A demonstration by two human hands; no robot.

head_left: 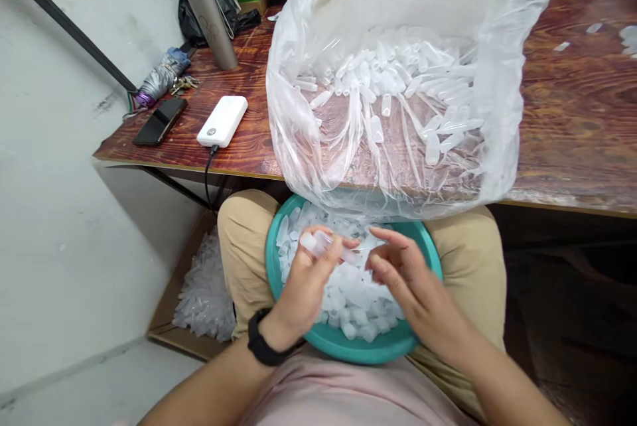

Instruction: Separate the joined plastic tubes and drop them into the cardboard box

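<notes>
My left hand (308, 280) is closed on a small stack of translucent plastic nail tips (311, 243), pinched between thumb and fingers. Close to its right side, my right hand (411, 273) has its fingers apart and curled, somewhat blurred, with nothing plainly held. Both hands are above a teal basin (348, 353) resting on my lap. Inside the basin lie many whitish translucent plastic pieces (361, 310) of the same kind. On the table in front, an open clear plastic bag (291, 141) holds loose nail tips (388, 74).
The wooden table (572, 127) carries a white power bank (223, 121) with a cable, a black phone (160, 122), keys (184, 83), a folded umbrella (162, 77) and a grey tumbler (212, 21). A cardboard box (164, 310) of clear pieces sits at lower left beside the wall.
</notes>
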